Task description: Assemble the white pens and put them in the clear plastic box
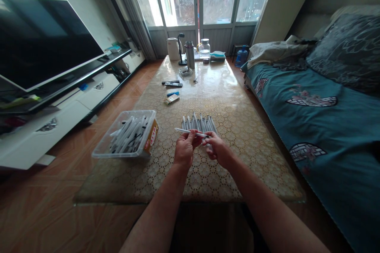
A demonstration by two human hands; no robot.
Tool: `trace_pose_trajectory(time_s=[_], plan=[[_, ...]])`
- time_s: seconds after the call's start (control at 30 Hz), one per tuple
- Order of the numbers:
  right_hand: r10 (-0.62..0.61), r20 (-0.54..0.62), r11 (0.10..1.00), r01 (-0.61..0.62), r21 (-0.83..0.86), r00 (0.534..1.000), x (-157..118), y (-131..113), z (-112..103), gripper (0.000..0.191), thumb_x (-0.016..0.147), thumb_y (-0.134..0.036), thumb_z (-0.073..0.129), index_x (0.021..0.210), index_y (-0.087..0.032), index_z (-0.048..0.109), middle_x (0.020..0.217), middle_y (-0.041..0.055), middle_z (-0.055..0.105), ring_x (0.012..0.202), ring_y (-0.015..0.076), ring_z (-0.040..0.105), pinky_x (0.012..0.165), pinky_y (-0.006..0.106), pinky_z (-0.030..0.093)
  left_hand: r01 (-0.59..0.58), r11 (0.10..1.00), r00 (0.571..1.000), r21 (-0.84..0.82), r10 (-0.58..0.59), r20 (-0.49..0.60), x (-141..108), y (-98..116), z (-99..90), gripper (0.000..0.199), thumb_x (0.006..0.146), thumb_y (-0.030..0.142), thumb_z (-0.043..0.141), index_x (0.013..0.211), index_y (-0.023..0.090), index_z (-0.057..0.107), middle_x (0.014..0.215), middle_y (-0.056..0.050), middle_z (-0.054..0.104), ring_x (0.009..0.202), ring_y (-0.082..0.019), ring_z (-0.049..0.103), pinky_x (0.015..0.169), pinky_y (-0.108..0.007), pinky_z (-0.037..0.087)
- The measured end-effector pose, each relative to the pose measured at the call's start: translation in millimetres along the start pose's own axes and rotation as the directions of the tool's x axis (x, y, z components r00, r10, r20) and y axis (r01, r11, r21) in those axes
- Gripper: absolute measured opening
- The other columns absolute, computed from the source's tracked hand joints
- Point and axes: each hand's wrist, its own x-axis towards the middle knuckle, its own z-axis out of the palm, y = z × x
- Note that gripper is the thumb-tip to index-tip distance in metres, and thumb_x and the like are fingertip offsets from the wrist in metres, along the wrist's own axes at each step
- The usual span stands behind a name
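Left hand (pixel 185 146) and right hand (pixel 216 146) gripping white pen (pixel 192 133) above patterned worktop (pixel 231 182), pen row (pixel 199 123) lying just beyond (open plastic bin (pixel 126 134) holding more, at left).

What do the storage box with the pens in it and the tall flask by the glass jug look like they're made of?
Storage box: probably clear plastic, smooth and slightly cloudy; the pens show through its wall.

Flask: likely metal, perhaps stainless steel, with a grey, softly shiny finish, judging by the light streak down its side.
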Motion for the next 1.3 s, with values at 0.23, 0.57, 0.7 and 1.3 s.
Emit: trace_pose_trajectory(time_s=[0.23, 0.57, 0.7, 1.3], plan=[[0.019, 0.032, 1.000, -0.018, -0.022, 0.999, 4, 3, -1, 0.036, 0.078, -0.051, 0.056, 0.066, -0.020, 0.042, 0.046, -0.0093, 0.033, 0.034, 0.0031, 0.020, 0.034, 0.018, 0.012, -0.015, 0.999, 1.000, 0.042, 0.016, -0.006, 2, 0, -3.3, 0.037, 0.066, 0.041, 0.076, 0.085, 0.013, 0.061, 0.081, -0.006, 0.071, 0.067, -0.015, 0.067, 0.062, -0.025, 0.051], [0.107, 0.002, 0.993, -0.107, 0.042, 0.994, 4, 2, 0, 0.036, 0.078, -0.053, 0.054, 0.071, -0.019, 0.045, 0.050, -0.0067, 0.042, 0.034, 0.0036, 0.025, 0.034, 0.018, 0.012, -0.025, 0.999, 1.000, 0.039, 0.024, 0.010, 2, 4, -4.7, 0.033, 0.067, 0.039, 0.076, 0.083, 0.013, 0.061, 0.079, -0.006, 0.071, 0.066, -0.015, 0.067, 0.063, -0.025, 0.051], [-0.042, 0.030, 0.997, 0.040, 0.066, 0.999, 5, 4, 1, 0.031, 0.075, -0.043, 0.062, 0.069, -0.019, 0.043, 0.051, -0.0075, 0.042, 0.036, 0.0034, 0.025, 0.034, 0.017, 0.014, -0.006, 1.000, 1.000, 0.007, 0.006, -0.024, 2, 7, -5.9, 0.030, 0.070, 0.037, 0.074, 0.083, 0.014, 0.061, 0.079, -0.006, 0.071, 0.066, -0.014, 0.067, 0.062, -0.025, 0.051], [-0.021, 0.081, 0.967, -0.001, 0.255, 0.997, 0, -4, 9, 0.032, 0.059, -0.017, 0.061, 0.084, -0.023, 0.043, 0.067, -0.0048, 0.053, 0.044, 0.0077, 0.043, 0.034, 0.016, 0.024, -0.020, 0.999, 1.000, 0.034, 0.020, 0.002, 0, 10, -7.0, 0.031, 0.071, 0.039, 0.073, 0.083, 0.014, 0.059, 0.078, -0.005, 0.070, 0.065, -0.015, 0.067, 0.063, -0.026, 0.051]])
